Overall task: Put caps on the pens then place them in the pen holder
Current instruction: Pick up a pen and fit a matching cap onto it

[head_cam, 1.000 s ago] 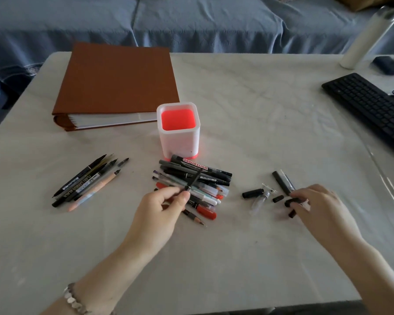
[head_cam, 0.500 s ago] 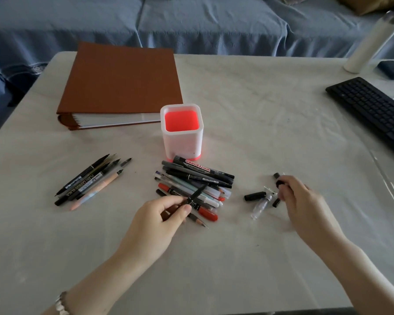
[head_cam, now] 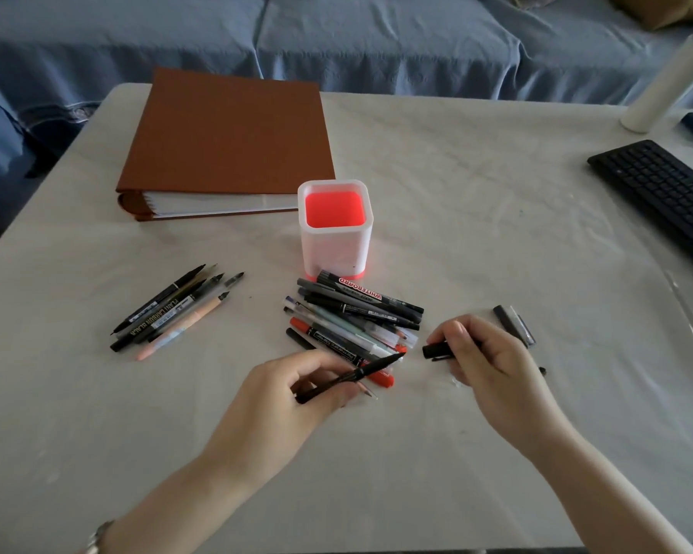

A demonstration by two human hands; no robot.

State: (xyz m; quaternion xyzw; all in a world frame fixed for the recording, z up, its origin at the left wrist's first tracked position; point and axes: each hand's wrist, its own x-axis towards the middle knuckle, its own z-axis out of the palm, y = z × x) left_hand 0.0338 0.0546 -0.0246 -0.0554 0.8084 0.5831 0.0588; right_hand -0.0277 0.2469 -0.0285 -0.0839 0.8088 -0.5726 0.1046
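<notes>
Far left of the tabletop (head_cam: 457, 173): small group of pens (head_cam: 169, 313) lying side by side, bare tips pointing up-right. One has a peach barrel, the rest are black or grey.

Behind them is a brown binder (head_cam: 233, 129), closed and flat, page edge toward the camera.

The pen holder (head_cam: 335, 229) stands upright just right of the binder's near corner. It's a white square tub with rounded corners, red-orange inside and at the base. No pen sticks out of it.

The main pile of pens (head_cam: 353, 317) lies right in front, reaching its base:
- black whiteboard marker at the far side
- grey and black fineliners
- clear barrels
- red marker at the near edge

The left hand (head_cam: 285, 397) is at the near edge of the pile. Its fingers (head_cam: 313, 357) are curled round a slim black pen (head_cam: 371, 367), gripping the rear half. The bare tip points right and slightly away, over the red marker.

The right hand (head_cam: 493, 365) is just right of the pile. Its fingers (head_cam: 461, 329) pinch a short black cap (head_cam: 437, 349), which sticks out leftward toward the pen tip. Cap and tip are near each other with a small gap, not touching.

A loose dark cap (head_cam: 515, 325) lies on the tabletop beyond the right hand, with a clear piece alongside.

Far right: black keyboard (head_cam: 657, 189), with a white bottle (head_cam: 665, 78) behind it.
</notes>
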